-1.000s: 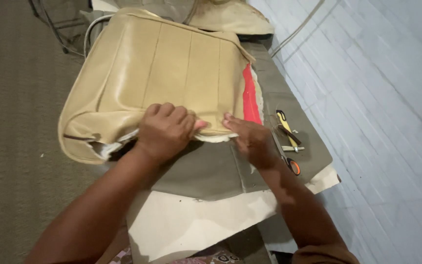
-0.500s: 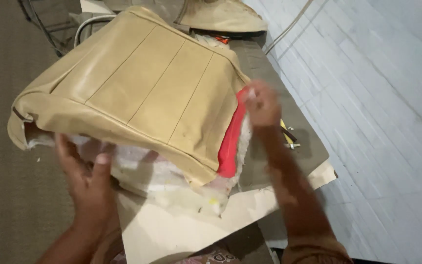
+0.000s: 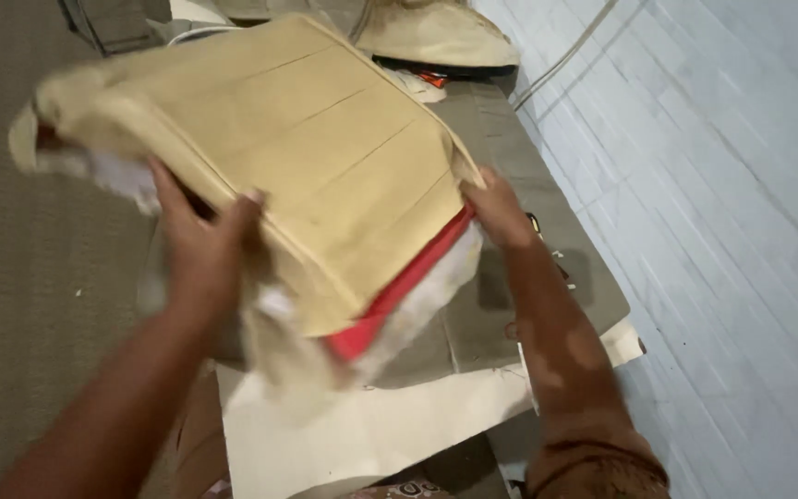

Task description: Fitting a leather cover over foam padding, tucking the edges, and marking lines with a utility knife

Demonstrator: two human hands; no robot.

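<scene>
A tan padded seat cover (image 3: 316, 157) with stitched panels is held up off the floor, tilted, blurred by motion. A red strip (image 3: 399, 291) and white fuzzy lining (image 3: 417, 310) show along its lower edge. My left hand (image 3: 200, 249) grips the cover's near left edge from beneath. My right hand (image 3: 496, 212) holds its right corner.
Grey and cream flat sheets (image 3: 510, 305) lie on the floor under the cover. A second tan cover (image 3: 431, 37) sits at the back. Grey carpet (image 3: 11, 277) is to the left, and a white brick wall (image 3: 722, 185) to the right. Small tools (image 3: 547, 245) lie by my right wrist.
The cover lay flat under both hands a second ago. Both hands have since lifted and turned it, with the left hand moving out to its left edge.
</scene>
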